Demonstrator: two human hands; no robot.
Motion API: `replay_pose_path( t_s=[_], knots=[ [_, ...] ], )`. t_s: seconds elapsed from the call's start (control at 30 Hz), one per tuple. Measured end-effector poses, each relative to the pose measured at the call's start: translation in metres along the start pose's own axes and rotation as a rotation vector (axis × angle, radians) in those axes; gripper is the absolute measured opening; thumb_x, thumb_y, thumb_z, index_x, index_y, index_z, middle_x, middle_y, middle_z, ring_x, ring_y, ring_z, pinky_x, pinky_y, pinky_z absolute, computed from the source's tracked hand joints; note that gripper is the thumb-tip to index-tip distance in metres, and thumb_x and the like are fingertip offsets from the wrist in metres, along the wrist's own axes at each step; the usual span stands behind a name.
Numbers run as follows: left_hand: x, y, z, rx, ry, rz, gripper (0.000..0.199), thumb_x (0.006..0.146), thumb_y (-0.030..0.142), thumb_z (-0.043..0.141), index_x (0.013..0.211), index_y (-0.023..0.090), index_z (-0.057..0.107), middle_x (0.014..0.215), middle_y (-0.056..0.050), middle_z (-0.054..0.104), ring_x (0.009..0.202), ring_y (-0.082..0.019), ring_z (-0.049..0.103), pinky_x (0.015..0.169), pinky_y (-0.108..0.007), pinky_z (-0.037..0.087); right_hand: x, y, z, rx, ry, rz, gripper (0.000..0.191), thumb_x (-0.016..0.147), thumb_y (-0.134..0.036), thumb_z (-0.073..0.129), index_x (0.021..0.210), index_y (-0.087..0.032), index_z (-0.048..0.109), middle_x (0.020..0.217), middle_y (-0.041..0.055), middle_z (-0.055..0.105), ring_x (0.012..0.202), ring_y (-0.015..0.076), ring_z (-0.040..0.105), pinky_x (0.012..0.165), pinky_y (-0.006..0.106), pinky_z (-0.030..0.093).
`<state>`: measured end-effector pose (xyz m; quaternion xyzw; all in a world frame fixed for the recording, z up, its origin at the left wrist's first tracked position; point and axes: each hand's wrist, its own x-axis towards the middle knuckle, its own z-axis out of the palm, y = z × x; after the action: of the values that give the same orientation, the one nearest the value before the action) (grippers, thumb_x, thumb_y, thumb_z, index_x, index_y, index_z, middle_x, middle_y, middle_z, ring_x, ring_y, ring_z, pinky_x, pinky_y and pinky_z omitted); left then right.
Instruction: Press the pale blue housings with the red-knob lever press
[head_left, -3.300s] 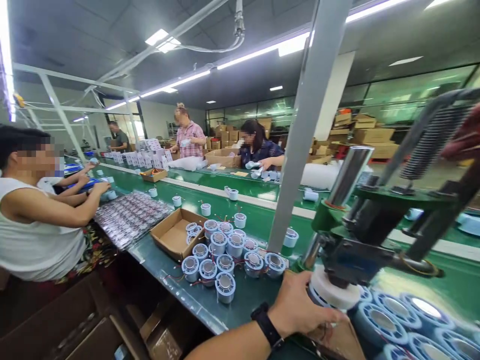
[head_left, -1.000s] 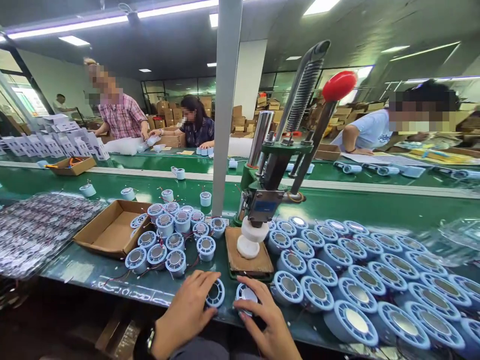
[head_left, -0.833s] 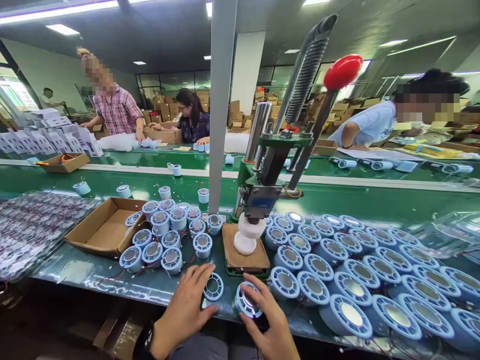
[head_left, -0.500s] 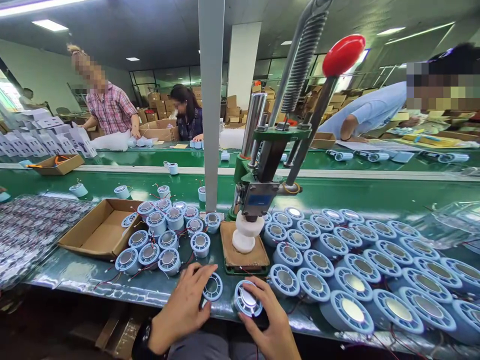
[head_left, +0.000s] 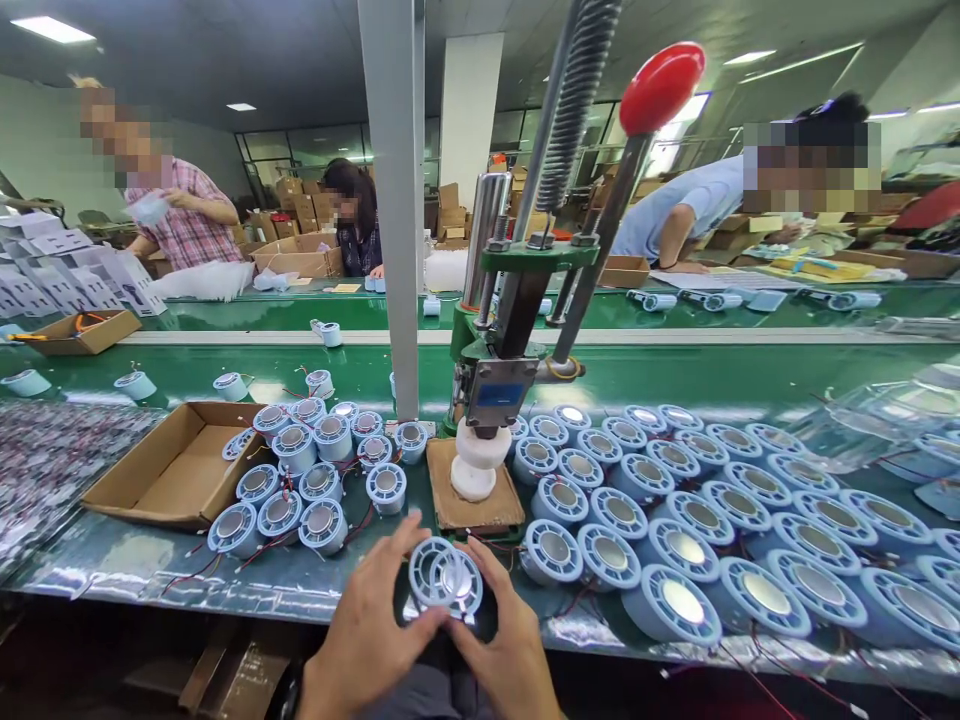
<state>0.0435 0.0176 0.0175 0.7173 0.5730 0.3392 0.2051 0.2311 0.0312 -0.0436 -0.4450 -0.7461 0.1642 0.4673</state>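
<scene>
Just in front of the press, near the table's front edge, my left hand grips a light-blue slotted ring with an open centre. My right hand has its thumb and fingers around a light-blue round housing with a silvery middle. The ring overlaps the left part of the housing, hiding some of it; whether it is seated I cannot tell. Beyond my hands stands a hand press with a white upper pad above a white round seat.
Many blue housings with silver discs and thin wires fill the right side. Another group stands left of the press, beside a cardboard tray. A grey post rises behind. Several people work across the green table.
My hands have come together, bringing the ring over the housing. The view has shifted slightly to the right. Across the table, the person in plaid has raised a hand with something pale in it.
</scene>
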Motion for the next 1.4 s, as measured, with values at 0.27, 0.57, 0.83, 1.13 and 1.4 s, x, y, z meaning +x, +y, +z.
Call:
replay_pose_path(
  t_s=[0.27, 0.57, 0.83, 1.13, 1.4],
  knots=[
    [0.007, 0.020, 0.014, 0.048, -0.046, -0.009, 0.074, 0.074, 0.013, 0.060, 0.146, 0.020, 0.043, 0.138, -0.012, 0.060, 0.126, -0.029, 0.058, 0.108, -0.049, 0.050, 0.002, -0.005, 0.021, 0.107, 0.092, 0.064, 0.071, 0.081, -0.016, 0.056, 0.150, -0.019, 0.037, 0.126, 0.0076, 0.067, 0.110, 0.0191, 0.069, 0.091, 0.027, 0.059],
    [-0.012, 0.012, 0.037, -0.021, 0.102, -0.073, 0.069, 0.081, 0.015, 0.059, 0.146, 0.026, 0.038, 0.143, -0.009, 0.055, 0.130, -0.027, 0.054, 0.109, -0.047, 0.048, 0.008, -0.013, 0.015, 0.108, 0.065, 0.086, 0.090, 0.088, -0.023, 0.063, 0.160, -0.022, 0.008, 0.119, 0.0036, 0.070, 0.102, 0.0175, 0.072, 0.083, 0.023, 0.060],
    [-0.015, 0.006, 0.048, -0.160, 0.081, -0.120, 0.060, 0.090, 0.025, 0.054, 0.148, 0.019, 0.038, 0.146, -0.015, 0.050, 0.136, -0.029, 0.048, 0.114, -0.049, 0.043, 0.001, -0.001, 0.006, -0.061, -0.196, -0.043, 0.068, 0.084, -0.011, 0.055, 0.150, -0.014, 0.041, 0.139, 0.0139, 0.057, 0.126, 0.0236, 0.060, 0.101, 0.033, 0.055],
    [0.055, 0.029, -0.003, -0.283, 0.091, -0.229, 0.054, 0.069, 0.025, 0.068, 0.122, 0.018, 0.064, 0.116, -0.007, 0.072, 0.107, -0.029, 0.066, 0.101, -0.042, 0.050, 0.222, -0.103, -0.188, -0.472, 0.215, -0.401, 0.050, 0.092, -0.019, 0.062, 0.139, -0.005, 0.052, 0.135, 0.0172, 0.058, 0.130, 0.0239, 0.054, 0.114, 0.041, 0.042],
    [0.141, 0.033, 0.024, -0.560, 0.025, -0.069, 0.053, 0.067, 0.017, 0.075, 0.118, 0.013, 0.063, 0.117, -0.010, 0.071, 0.106, -0.026, 0.066, 0.098, -0.037, 0.051, 0.381, -0.136, -0.198, -0.030, 0.182, -0.071, 0.049, 0.099, -0.020, 0.025, 0.108, 0.016, 0.056, 0.098, 0.0161, 0.071, 0.051, -0.0060, 0.057, 0.057, 0.012, 0.035]
  ],
)
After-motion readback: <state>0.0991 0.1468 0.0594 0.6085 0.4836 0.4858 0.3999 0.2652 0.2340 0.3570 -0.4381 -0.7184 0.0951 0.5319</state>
